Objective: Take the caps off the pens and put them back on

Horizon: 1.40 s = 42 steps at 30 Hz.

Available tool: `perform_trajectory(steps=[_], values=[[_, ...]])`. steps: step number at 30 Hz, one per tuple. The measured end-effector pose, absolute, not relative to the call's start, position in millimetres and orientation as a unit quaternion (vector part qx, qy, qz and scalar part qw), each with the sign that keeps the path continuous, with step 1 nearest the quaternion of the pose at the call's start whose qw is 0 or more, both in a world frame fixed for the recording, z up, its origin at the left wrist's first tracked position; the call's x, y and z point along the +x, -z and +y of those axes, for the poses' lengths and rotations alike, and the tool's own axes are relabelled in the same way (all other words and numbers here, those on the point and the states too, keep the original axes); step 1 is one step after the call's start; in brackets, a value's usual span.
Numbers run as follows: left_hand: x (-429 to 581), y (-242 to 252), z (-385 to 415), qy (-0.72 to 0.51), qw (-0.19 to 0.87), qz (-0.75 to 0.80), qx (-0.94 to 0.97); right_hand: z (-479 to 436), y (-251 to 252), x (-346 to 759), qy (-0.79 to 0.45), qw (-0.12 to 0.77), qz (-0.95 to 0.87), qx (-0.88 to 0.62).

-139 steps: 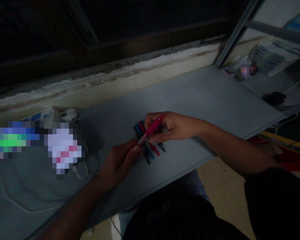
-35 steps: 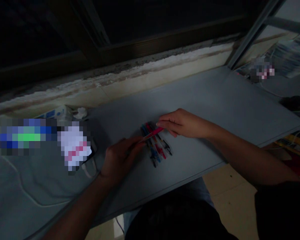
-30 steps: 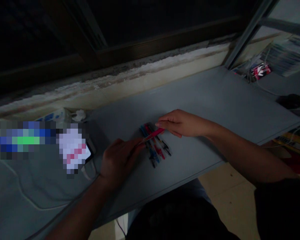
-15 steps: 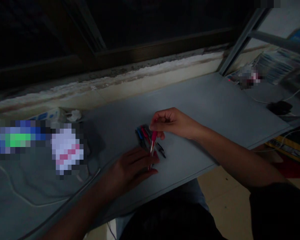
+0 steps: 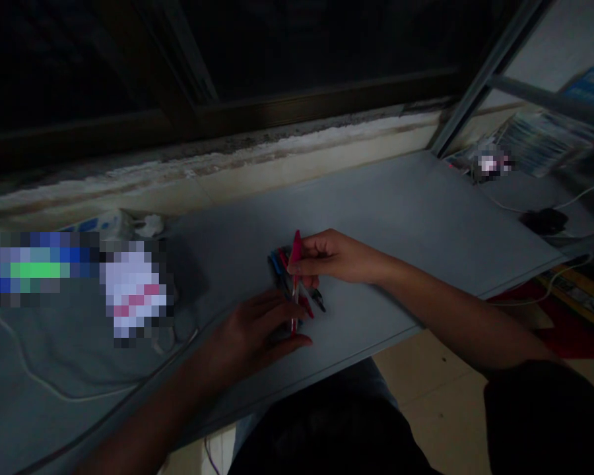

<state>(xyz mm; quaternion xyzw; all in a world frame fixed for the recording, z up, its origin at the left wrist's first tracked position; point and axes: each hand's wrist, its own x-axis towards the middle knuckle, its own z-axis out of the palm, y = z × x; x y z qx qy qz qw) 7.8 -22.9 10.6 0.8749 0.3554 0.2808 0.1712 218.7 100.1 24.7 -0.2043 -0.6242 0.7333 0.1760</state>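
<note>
A clear-barrelled pen with a red-pink cap (image 5: 296, 248) stands nearly upright over the grey desk. My right hand (image 5: 321, 256) pinches it around the cap. Its lower end is between the fingers and thumb of my left hand (image 5: 267, 328), which are spread apart; whether they grip the pen is hard to tell in the dim light. Several pens lie in a group under and behind the hands, among them a blue one (image 5: 276, 262) and a dark one (image 5: 319, 300). My left hand partly hides them.
On the grey desk (image 5: 376, 211), a white power strip (image 5: 109, 226) with a plug stands at the back left, near blurred-out items. Cables run along the left. A metal frame (image 5: 468, 102), a black object (image 5: 544, 221) and packets (image 5: 549, 142) are at the right.
The held pen has become more upright, and its cap now shows above my right fingers. My right hand has shifted slightly left and down. My left hand has hardly moved.
</note>
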Motion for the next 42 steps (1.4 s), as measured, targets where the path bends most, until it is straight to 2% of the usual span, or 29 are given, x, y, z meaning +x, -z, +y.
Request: perform_trajectory(steps=[10, 22, 42], values=[[9, -9, -25, -0.292, 0.185, 0.367, 0.864, 96, -27, 218, -0.72, 0.14, -0.647, -0.207], [12, -10, -26, -0.299, 0.177, 0.365, 0.864, 92, -27, 220, -0.694, 0.164, -0.673, -0.199], [17, -10, -27, -0.321, 0.23, 0.348, 0.85, 85, -24, 215, -0.707, 0.177, -0.658, -0.188]])
